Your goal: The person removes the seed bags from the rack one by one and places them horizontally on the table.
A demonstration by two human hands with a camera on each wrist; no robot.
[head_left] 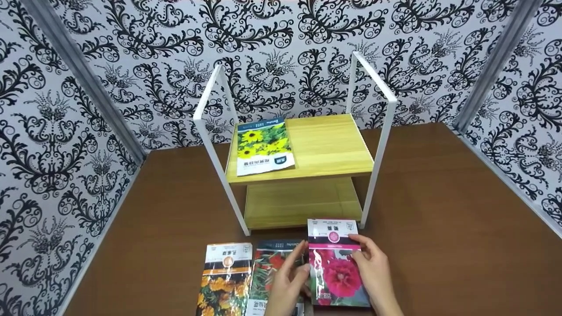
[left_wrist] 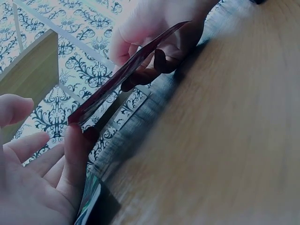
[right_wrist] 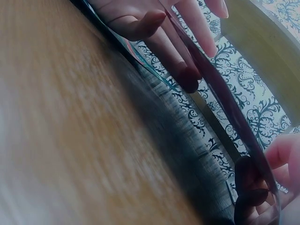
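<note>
A seed packet with a pink flower (head_left: pixel 341 274) is held raised off the tabletop, tilted, in front of the shelf. My right hand (head_left: pixel 373 270) pinches it along its right edge, thumb on the front and fingers behind, as the right wrist view shows around the packet's edge (right_wrist: pixel 234 119). At the opposite edge, my left hand (head_left: pixel 287 283) touches it with loosely extended fingers; a fingertip meets the packet's corner in the left wrist view. Below the left hand lies a packet with red flowers (head_left: pixel 268 263), partly covered. Left of that is a packet with orange flowers (head_left: pixel 224 289).
A two-tier shelf with white metal frames stands behind the hands. Its upper wooden board (head_left: pixel 329 145) bears a packet with yellow flowers (head_left: pixel 263 147) on the left; its lower board (head_left: pixel 303 202) sits beneath. Patterned panels (head_left: pixel 281 57) enclose the brown table (head_left: pixel 439 219).
</note>
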